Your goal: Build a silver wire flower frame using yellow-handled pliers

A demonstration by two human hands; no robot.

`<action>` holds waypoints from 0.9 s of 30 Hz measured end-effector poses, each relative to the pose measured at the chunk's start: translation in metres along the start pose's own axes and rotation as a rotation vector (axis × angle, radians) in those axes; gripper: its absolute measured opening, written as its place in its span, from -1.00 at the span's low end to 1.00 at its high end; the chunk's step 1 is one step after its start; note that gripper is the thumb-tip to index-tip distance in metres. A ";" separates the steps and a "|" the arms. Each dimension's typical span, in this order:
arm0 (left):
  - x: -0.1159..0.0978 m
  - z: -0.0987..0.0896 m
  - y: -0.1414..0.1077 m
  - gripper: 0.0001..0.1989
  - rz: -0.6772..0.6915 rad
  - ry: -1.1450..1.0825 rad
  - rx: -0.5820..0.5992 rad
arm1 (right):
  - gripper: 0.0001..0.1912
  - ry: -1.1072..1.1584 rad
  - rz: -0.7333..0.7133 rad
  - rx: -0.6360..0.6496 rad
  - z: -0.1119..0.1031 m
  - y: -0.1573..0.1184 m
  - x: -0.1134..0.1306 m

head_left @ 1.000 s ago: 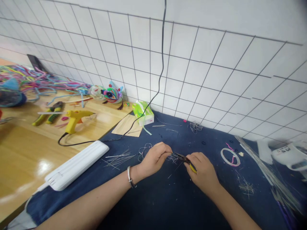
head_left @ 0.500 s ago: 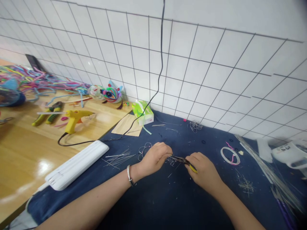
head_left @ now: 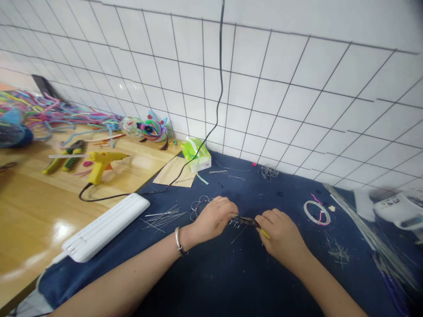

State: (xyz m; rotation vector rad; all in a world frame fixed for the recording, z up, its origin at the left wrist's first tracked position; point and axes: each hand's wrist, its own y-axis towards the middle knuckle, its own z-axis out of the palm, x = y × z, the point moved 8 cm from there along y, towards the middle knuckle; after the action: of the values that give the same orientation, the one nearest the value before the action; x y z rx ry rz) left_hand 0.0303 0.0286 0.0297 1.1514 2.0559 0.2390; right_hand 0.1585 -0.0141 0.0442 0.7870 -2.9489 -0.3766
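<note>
My right hand (head_left: 280, 233) is wrapped round yellow-handled pliers (head_left: 247, 221), whose dark jaws point left toward my other hand. My left hand (head_left: 214, 219) is closed in a pinch at the tips of those jaws; what it holds is too small and hidden to name. Bent silvery wire pieces (head_left: 235, 223) lie just under the jaws. Behind my left hand, a looped wire shape (head_left: 199, 206) rests on the dark blue cloth (head_left: 211, 281). Straight wire pieces (head_left: 165, 218) are spread left of that hand.
A white power strip (head_left: 107, 226), yellow glue gun (head_left: 101, 165) and cutters (head_left: 66, 158) are at left. A tissue pack (head_left: 196, 154) stands near the grid wall. At right are a white ring (head_left: 316, 213), short wires (head_left: 339, 252), a long wire bundle (head_left: 373, 233) and purple-handled scissors (head_left: 391, 281).
The pliers and my right hand have shifted very slightly, and the pliers' yellow handle sits a little lower. My left hand stays closed at their tips. The camera view has moved slightly.
</note>
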 end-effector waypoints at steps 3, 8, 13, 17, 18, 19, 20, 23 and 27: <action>0.000 0.000 0.000 -0.85 -0.012 -0.020 0.004 | -0.81 -0.026 -0.010 -0.008 0.000 0.000 0.002; 0.001 -0.001 0.001 -0.85 -0.032 -0.038 -0.004 | -0.81 -0.042 -0.038 -0.060 -0.002 0.000 0.003; 0.002 -0.001 0.001 -0.85 -0.056 -0.044 -0.011 | -0.79 -0.062 -0.050 -0.075 -0.002 -0.001 0.004; 0.002 0.000 0.001 -0.85 -0.075 -0.044 0.003 | -0.79 -0.083 -0.059 -0.088 -0.004 -0.002 0.008; 0.002 0.000 0.001 -0.85 -0.077 -0.048 0.003 | -0.79 -0.081 -0.060 -0.091 -0.005 -0.001 0.008; 0.002 0.000 0.001 -0.85 -0.079 -0.054 0.000 | -0.80 -0.077 -0.059 -0.092 -0.005 -0.001 0.008; 0.003 -0.001 0.001 -0.85 -0.088 -0.060 -0.005 | -0.82 -0.070 -0.054 -0.092 -0.006 -0.001 0.007; 0.010 -0.006 0.002 -0.84 -0.171 -0.087 -0.052 | -0.84 -0.038 -0.006 -0.085 0.000 0.000 -0.006; 0.029 -0.006 -0.001 -0.86 -0.375 -0.253 -0.084 | -0.82 0.004 0.093 -0.074 0.021 0.000 -0.039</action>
State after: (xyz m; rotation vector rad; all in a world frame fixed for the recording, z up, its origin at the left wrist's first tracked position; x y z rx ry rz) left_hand 0.0165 0.0525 0.0186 0.6882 1.9684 -0.0051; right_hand 0.1894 0.0094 0.0232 0.6395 -2.9355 -0.4746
